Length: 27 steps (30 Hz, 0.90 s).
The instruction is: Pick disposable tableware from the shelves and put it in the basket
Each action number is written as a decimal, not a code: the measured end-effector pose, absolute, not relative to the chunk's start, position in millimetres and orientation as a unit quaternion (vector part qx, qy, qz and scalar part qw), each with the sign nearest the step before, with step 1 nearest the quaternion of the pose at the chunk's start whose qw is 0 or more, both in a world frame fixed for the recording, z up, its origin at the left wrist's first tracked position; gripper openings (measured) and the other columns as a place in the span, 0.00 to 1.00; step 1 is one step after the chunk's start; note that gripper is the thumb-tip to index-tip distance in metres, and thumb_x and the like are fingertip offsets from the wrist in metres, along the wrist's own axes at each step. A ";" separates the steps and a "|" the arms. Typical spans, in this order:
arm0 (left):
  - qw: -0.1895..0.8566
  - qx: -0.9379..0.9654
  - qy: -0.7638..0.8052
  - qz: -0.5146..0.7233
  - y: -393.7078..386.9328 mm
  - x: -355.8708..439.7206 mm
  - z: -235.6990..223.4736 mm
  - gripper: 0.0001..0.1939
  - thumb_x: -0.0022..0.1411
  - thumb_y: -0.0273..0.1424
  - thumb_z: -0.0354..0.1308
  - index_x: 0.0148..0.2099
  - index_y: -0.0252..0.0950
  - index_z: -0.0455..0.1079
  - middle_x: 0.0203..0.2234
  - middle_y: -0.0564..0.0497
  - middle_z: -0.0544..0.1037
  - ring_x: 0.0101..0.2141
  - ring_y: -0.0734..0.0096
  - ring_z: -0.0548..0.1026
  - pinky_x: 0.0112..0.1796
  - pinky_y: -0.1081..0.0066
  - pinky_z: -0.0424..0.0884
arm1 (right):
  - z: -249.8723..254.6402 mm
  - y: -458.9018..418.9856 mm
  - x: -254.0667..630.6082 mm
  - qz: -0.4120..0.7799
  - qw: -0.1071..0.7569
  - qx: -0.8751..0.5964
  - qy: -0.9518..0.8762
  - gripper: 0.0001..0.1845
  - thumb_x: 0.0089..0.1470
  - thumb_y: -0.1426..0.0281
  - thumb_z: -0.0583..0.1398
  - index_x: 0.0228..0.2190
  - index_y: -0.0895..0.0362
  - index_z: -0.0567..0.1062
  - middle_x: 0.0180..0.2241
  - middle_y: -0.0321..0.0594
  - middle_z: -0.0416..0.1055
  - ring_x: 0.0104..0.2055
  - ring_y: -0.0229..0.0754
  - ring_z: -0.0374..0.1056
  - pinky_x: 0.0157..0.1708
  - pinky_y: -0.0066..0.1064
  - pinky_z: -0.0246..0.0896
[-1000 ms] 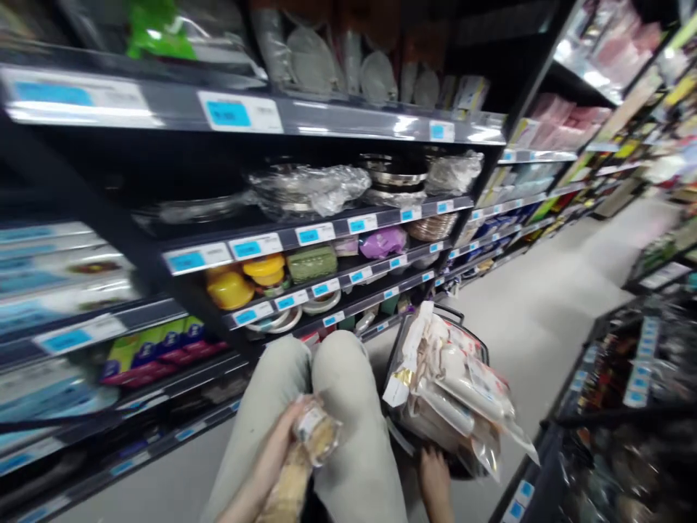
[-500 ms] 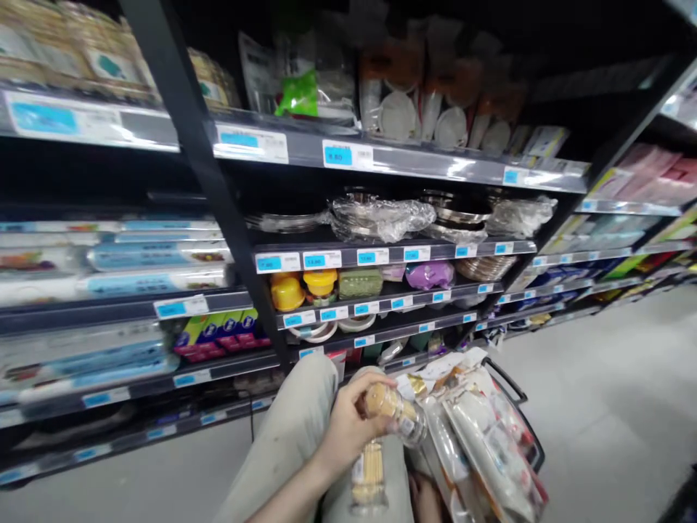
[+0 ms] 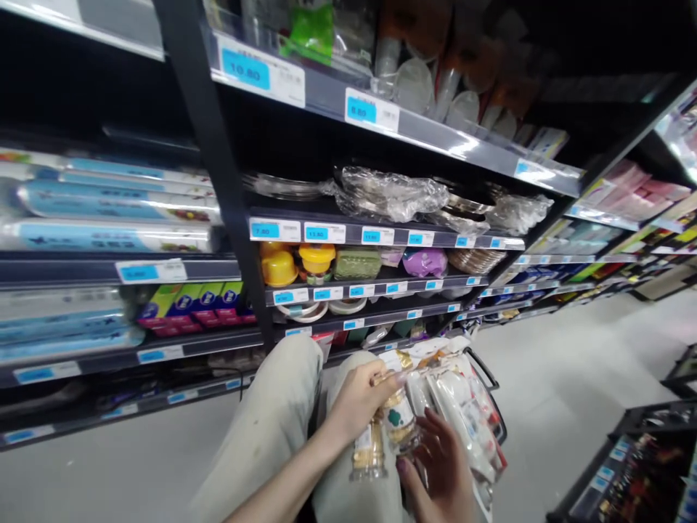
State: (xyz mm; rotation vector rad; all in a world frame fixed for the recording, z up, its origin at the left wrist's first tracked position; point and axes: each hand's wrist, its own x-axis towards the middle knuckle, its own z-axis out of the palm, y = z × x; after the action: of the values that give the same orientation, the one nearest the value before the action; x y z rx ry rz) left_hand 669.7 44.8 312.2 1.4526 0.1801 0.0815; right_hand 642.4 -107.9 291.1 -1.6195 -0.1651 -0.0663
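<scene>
My left hand (image 3: 356,399) is wrapped round the top of a clear jar of toothpicks (image 3: 400,415), tilted above my knees with a green mark on its label. A second jar of toothpicks (image 3: 369,452) shows just below that hand, over my thigh; whether the fingers also hold it I cannot tell. Close to the lower end of the first jar is my right hand (image 3: 443,472), fingers apart and curved, with no visible grip on anything. Beside both hands stands a cart or basket loaded with plastic-wrapped packages (image 3: 462,407).
Dark shelves with price tags rise ahead, bearing metal plates in plastic (image 3: 389,192), yellow containers (image 3: 279,267) and a purple item (image 3: 425,261). Wrapped rolls (image 3: 114,236) lie at left. A black cart handle (image 3: 484,367) sticks out at right; another display (image 3: 632,457) stands lower right.
My right hand has come up from below, beside the held jar. The held jar has turned to point more downward, showing its label. The view has tipped down.
</scene>
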 end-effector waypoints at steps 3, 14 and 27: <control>0.712 0.693 0.097 0.059 51.7 666.9 311.6 0.25 0.57 0.52 0.54 0.25 0.36 0.56 0.20 0.57 0.58 0.24 0.75 0.57 0.25 0.74 0.51 | 282.2 -100.8 640.1 -0.047 0.650 -0.755 -0.075 0.26 0.45 0.58 0.67 0.44 0.55 0.70 0.40 0.44 0.74 0.37 0.39 0.71 0.36 0.28 0.72; 0.881 0.415 0.225 0.046 96.3 655.8 282.7 0.24 0.53 0.51 0.62 0.28 0.33 0.65 0.19 0.56 0.67 0.17 0.77 0.65 0.19 0.77 0.58 | 274.8 -70.9 646.7 0.016 0.671 -0.738 -0.073 0.25 0.47 0.58 0.65 0.43 0.59 0.69 0.37 0.46 0.75 0.35 0.40 0.72 0.35 0.27 0.71; 0.956 0.094 0.277 -0.032 164.8 660.2 205.0 0.16 0.68 0.34 0.45 0.35 0.29 0.67 0.25 0.46 0.74 0.19 0.71 0.71 0.21 0.70 0.73 | 273.4 -96.0 662.2 0.229 0.818 -0.527 0.020 0.18 0.44 0.55 0.66 0.34 0.55 0.76 0.34 0.41 0.77 0.34 0.40 0.73 0.33 0.29 0.71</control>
State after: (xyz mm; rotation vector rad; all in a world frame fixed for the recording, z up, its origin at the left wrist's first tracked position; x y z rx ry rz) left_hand 660.2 164.8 205.0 0.1912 0.5618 -0.0641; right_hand 662.2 -96.0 273.4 -1.1227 0.0433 0.4888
